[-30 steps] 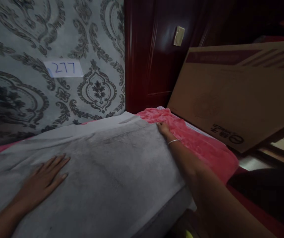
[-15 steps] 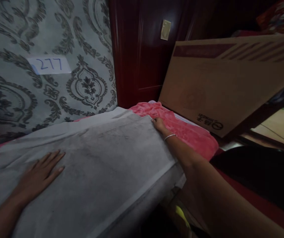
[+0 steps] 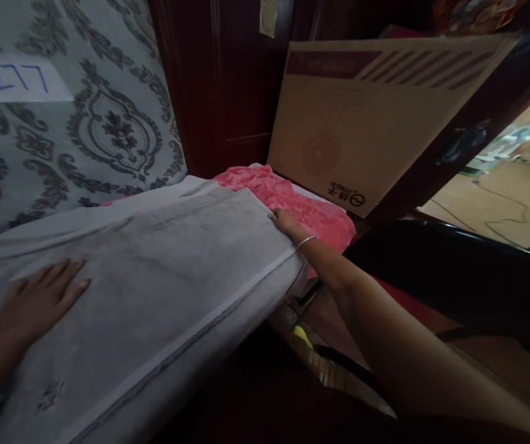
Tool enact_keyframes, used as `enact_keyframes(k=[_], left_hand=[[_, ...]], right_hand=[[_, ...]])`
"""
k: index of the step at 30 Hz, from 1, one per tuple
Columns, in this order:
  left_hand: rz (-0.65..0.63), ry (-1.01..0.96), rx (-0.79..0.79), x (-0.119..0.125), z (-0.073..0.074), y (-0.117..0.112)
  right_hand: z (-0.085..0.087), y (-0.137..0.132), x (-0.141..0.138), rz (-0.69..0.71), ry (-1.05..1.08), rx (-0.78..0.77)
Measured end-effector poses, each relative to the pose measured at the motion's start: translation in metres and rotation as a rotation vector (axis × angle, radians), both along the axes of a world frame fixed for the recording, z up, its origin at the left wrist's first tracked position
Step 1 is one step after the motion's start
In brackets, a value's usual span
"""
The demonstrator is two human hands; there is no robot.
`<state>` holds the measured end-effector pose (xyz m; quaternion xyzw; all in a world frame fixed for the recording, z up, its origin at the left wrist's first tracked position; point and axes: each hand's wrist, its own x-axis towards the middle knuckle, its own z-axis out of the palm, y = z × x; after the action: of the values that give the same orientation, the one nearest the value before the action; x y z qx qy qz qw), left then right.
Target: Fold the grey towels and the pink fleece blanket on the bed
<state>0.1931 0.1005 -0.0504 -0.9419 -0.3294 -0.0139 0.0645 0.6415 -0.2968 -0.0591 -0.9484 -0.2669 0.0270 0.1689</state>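
Note:
A grey cloth (image 3: 163,265) lies spread over a raised surface, with a pink blanket (image 3: 287,197) under its far right end. My left hand (image 3: 37,299) rests flat on the grey cloth at the left, fingers stretched out. My right hand (image 3: 284,221), with a thin bangle on the wrist, reaches to the cloth's far right edge, where its fingers are curled around that edge. The fingertips are hidden under the fold.
A large cardboard box (image 3: 376,111) leans behind the pink blanket. Patterned wallpaper (image 3: 102,123) with a paper label reading 277 (image 3: 17,80) fills the left. A dark red wooden door (image 3: 218,92) stands behind. A dark object (image 3: 454,271) lies at the right.
The view has swung right and down, so everything shifts left and up in frame. Both hands stay where they were on the grey cloth.

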Motion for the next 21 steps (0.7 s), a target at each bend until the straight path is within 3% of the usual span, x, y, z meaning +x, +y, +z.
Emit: enact_keyframes(k=[6, 13, 17, 21], left_hand=[[0.152, 0.071, -0.103, -0.018, 0.016, -0.021], [0.326, 0.043, -0.102, -0.083, 0.023, -0.084], [0.457, -0.030, -0.073, -0.129, 0.020, -0.116], [0.630, -0.076, -0.085, -0.171, 0.015, -0.131]], right_hand=[[0.006, -0.018, -0.010, -0.006, -0.006, -0.034], [0.005, -0.038, -0.046, 0.014, -0.050, -0.103], [-0.009, -0.040, -0.042, 0.020, -0.093, -0.128], [-0.033, -0.042, -0.025, 0.084, -0.192, -0.127]])
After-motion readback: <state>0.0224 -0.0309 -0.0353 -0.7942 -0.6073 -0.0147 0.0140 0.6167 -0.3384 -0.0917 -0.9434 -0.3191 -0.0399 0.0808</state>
